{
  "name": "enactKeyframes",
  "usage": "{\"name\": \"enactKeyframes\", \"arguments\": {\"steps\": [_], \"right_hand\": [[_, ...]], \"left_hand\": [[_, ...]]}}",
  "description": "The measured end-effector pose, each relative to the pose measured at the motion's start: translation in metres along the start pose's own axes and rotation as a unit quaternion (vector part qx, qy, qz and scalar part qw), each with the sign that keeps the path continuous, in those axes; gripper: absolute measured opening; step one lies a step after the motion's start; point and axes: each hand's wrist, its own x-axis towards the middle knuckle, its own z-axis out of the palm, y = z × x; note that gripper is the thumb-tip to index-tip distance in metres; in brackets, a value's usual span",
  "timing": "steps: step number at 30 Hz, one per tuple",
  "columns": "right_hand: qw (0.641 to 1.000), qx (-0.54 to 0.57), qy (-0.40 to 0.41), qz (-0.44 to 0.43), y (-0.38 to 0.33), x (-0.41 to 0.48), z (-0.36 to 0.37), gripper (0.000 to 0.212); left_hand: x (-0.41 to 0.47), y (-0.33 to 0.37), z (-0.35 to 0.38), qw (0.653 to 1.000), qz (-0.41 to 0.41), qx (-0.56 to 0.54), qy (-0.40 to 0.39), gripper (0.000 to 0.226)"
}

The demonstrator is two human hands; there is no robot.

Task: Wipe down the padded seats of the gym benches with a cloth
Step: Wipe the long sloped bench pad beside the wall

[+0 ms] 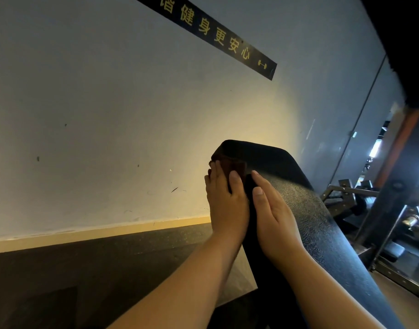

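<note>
While seen from the head camera, tilted hard: black padded bench (306, 210) running from near right up toward the far middle, pebbled surface catching light, far end rounded off just before a pale wall (96, 115); dark reddish-brown cloth (232, 163) lying on the pad's far left edge, mostly covered; left hand (224, 198) laid over the cloth, fingers straight and spread, pressing it flat against the pad's left side, not curled round it; right hand (272, 210) just beside, relaxed and released, palm and straight fingers resting along the pad's top left edge, grasping nothing, fingertips near the cloth but contact with it impossible to tell; both bare forearms reaching in from the near edge. Behind: black strip (215, 32) with yellow Chinese characters and a small dumbbell mark slanting across the wall; light baseboard (96, 231) under the wall, meeting dark speckled floor (108, 269); far right, a mirror or glass panel (360, 129), an orange-and-black upright (394, 157) and dim metal gym frames (346, 195), details too dark to make out.
</note>
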Motion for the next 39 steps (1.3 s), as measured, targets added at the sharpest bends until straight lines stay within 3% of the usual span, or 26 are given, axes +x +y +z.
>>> {"name": "enactKeyframes", "arguments": {"steps": [3,10,17,19,23,30,39], "right_hand": [[1.000,0.002,0.004,0.004,-0.001,-0.001,0.000,0.058],[1.000,-0.019,0.001,-0.006,-0.001,0.001,0.000,0.046],[1.000,0.000,0.010,-0.004,0.000,0.000,0.000,0.050],[1.000,-0.002,0.011,0.000,-0.002,0.000,-0.001,0.041],[1.000,-0.016,0.007,-0.002,-0.003,0.002,-0.002,0.042],[0.999,0.020,0.024,0.020,-0.002,0.003,-0.002,0.040],[0.999,0.021,0.018,0.031,-0.002,0.004,-0.003,0.045]], "left_hand": [[-0.024,-0.002,0.002,1.000,0.005,0.005,-0.015,0.057],[0.045,0.004,0.001,1.000,-0.006,-0.001,0.005,0.064],[-0.010,-0.017,0.006,0.999,0.014,-0.032,0.003,0.056],[0.002,-0.013,0.004,1.000,0.004,-0.026,-0.002,0.060],[0.039,0.004,0.001,0.999,-0.029,-0.024,0.012,0.058],[-0.052,-0.014,-0.001,0.999,-0.008,-0.047,-0.024,0.048],[-0.031,-0.001,-0.001,0.999,-0.022,-0.006,-0.024,0.053]]}}
